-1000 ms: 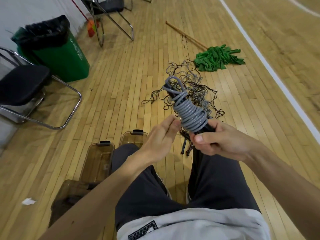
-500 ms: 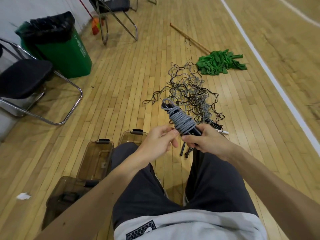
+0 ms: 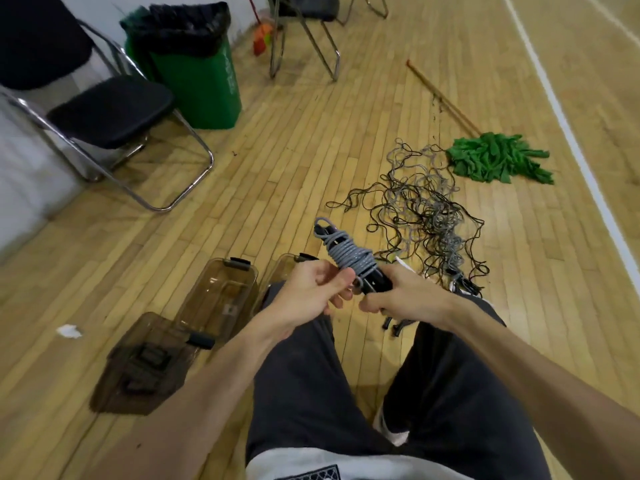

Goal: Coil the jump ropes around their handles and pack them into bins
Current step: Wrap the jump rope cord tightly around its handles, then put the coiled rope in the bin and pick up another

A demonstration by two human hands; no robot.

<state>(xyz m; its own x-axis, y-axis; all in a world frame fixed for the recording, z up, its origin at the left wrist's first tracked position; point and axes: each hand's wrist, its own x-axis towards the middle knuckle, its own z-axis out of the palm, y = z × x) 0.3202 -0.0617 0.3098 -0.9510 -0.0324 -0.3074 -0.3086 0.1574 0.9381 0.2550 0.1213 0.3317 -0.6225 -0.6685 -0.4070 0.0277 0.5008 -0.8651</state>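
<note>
Two hands are met over the lap in the head view, with a grey jump rope (image 3: 349, 258) held between them, already wound in many turns round its black handles (image 3: 375, 284). The handles are gripped at their near end by the closed fingers of the right hand (image 3: 405, 296), while the rope at the base of the coil is pinched by the curled fingers and thumb of the left hand (image 3: 311, 292). One open brown bin (image 3: 221, 299) is set on the wooden floor (image 3: 277, 150) just left of the knees, and a second bin (image 3: 282, 268) is partly hidden behind the left hand. Further off to the right, a tangle of loose ropes (image 3: 426, 209) is spread beside a green mop (image 3: 495, 161). It is judged that the coil could spring loose if the pinched end is let go before it is tucked under a turn. The far loop, which is seen standing proud of the handle tips, could also be slid off if the bundle is tipped toward the bin.
</note>
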